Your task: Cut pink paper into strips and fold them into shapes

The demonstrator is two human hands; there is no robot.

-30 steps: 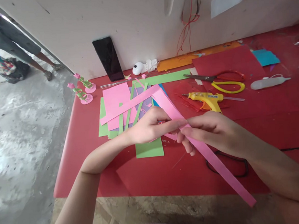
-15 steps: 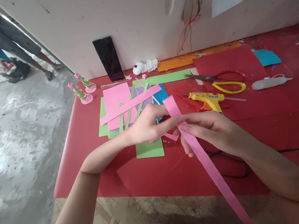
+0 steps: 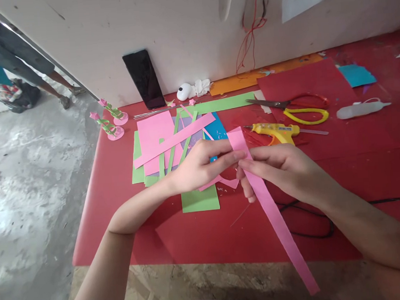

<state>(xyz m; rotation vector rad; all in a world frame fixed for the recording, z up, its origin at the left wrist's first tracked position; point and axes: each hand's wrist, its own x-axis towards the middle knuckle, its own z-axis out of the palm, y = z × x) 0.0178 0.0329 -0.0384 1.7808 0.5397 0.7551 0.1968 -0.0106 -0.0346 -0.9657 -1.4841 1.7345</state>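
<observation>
Turned clockwise in view since a second earlier, a pink paper strip [image 3: 277,222] hangs above the red worktop [image 3: 193,238], its lower end reaching past the near edge. The left hand [image 3: 204,166] and right hand [image 3: 288,171] meet close to its upper end, the fingers and thumb of each drawn narrow and pinching the paper. Cutting of this piece appears done, its long sides running straight; shaping looks barely begun, for the length is uncoiled and joined to nothing visible. Whether the upper end carries a crease cannot be told. Toward 10 o'clock from the hands, two star-topped paper stands [image 3: 115,133] look complete, while a second pink strip [image 3: 175,140] lies loose across a pile of coloured paper [image 3: 153,126]. Toward 2 o'clock rest a yellow glue gun [image 3: 281,132] and scissors [image 3: 280,105], both untouched. The held strip's long axis runs from 11 o'clock, its short end, to 5 o'clock, where the longer free end points.
</observation>
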